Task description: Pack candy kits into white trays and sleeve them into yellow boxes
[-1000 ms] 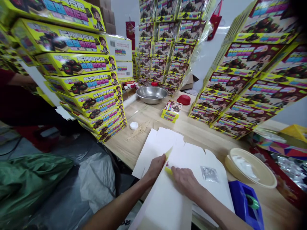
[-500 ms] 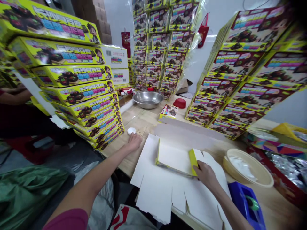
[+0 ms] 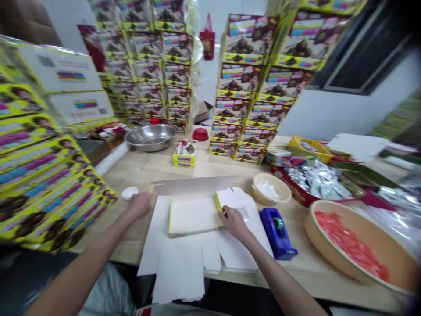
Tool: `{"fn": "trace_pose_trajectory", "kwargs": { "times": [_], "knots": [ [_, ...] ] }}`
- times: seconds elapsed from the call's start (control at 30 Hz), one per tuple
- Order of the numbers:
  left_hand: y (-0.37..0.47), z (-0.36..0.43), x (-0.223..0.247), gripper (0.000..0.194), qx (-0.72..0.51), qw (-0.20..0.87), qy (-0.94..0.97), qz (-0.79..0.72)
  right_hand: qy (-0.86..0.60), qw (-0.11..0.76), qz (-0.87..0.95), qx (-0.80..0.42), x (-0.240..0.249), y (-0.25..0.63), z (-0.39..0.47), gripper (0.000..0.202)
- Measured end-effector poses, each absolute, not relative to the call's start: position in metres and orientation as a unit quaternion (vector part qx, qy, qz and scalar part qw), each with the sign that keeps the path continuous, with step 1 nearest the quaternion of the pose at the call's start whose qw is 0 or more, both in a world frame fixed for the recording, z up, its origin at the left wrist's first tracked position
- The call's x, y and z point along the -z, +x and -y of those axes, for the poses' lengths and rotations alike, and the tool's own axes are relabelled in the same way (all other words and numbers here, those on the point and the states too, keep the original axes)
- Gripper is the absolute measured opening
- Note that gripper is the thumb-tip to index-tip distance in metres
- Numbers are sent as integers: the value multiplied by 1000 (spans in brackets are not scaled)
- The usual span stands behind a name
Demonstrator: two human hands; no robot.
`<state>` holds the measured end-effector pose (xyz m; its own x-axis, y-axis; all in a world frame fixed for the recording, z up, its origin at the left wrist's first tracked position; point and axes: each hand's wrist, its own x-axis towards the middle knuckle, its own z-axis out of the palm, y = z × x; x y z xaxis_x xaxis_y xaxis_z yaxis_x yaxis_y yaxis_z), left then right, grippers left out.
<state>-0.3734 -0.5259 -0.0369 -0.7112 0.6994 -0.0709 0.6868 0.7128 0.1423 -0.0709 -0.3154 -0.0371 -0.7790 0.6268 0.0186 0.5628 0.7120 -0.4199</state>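
A half-folded box (image 3: 195, 214) lies open, white inside with yellow edges, on flat white cardboard sheets (image 3: 179, 272). My right hand (image 3: 233, 221) has its fingers curled round the box's right end flap. My left hand (image 3: 140, 204) rests on the table left of the sheets, fingers closed, beside a small white cup (image 3: 130, 192). Light thin sticks show partly at its fingertips; whether it grips them is unclear. A small clear packet (image 3: 244, 213) lies on the cardboard to the right of my right hand.
Stacked yellow boxes (image 3: 49, 188) stand at the left. Behind are a steel bowl (image 3: 151, 137) and two small boxes (image 3: 184, 153). To the right are a blue tape dispenser (image 3: 278, 235), a cream bowl (image 3: 271, 188), silver packets (image 3: 317, 180) and a basin of red packets (image 3: 351, 243).
The view has swung right, bringing the basin of red packets into sight. My right hand stays at the box's right flap, and my left hand stays near the white cup.
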Motion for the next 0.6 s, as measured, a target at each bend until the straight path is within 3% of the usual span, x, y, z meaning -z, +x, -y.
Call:
{"fn": "trace_pose_trajectory", "kwargs": {
  "times": [0.1,0.23,0.6],
  "knots": [
    [-381,518,37,14,23,64,385,-921,-314,136,906,-251,35,-56,310,29],
    [-384,516,39,16,67,74,390,-916,-329,202,896,-218,34,-27,286,15],
    [-381,518,38,20,77,51,371,-924,-296,193,910,-215,34,-37,230,15]
  ]
}}
